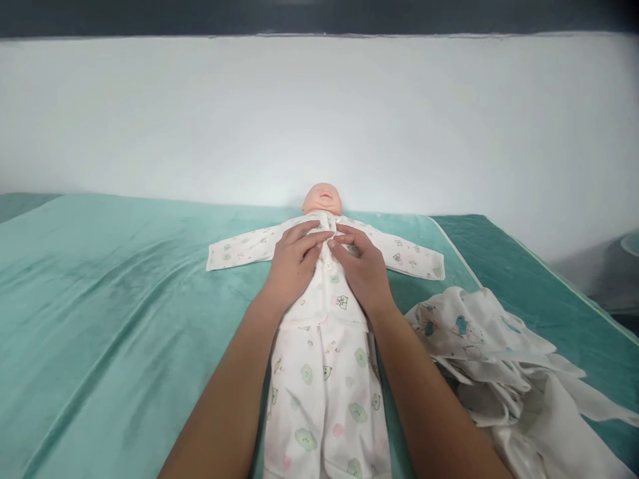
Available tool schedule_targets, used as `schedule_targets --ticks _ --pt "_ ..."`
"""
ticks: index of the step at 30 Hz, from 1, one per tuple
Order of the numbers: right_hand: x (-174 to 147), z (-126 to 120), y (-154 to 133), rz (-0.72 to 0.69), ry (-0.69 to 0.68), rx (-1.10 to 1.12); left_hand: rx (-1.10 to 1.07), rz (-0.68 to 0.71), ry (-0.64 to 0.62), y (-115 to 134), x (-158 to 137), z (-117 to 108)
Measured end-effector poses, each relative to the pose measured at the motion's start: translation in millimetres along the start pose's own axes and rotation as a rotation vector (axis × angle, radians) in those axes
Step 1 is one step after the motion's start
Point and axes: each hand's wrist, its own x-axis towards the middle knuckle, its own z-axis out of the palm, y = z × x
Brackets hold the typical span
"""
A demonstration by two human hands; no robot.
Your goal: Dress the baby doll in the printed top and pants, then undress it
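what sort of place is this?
Indoors, perhaps a bedroom or a training room; the view can't settle which. Signs: a wide teal cover spread up to a white wall, and a doll's head above printed baby clothes.

Under the left hand (294,263) and right hand (364,266), the printed top (332,306) is soft, matt cloth, as are the trousers (324,399) below the grip. Beyond it, the doll's head (322,198) looks like smooth plastic with a faint sheen; right of it, a crumpled cloth heap (469,326) lies on velvety, plush-looking bedding (124,299).
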Motion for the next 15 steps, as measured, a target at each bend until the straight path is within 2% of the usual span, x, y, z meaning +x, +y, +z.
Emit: schedule_targets --ticks 8,15 --pt "11.9 8.2 -4.9 -0.011 0.036 -0.194 0.000 -0.036 -0.025 1.9 0.2 -0.5" --pt "7.8 7.9 -4.3 -0.062 0.063 -0.222 0.013 -0.040 -0.011 1.3 0.7 0.1"
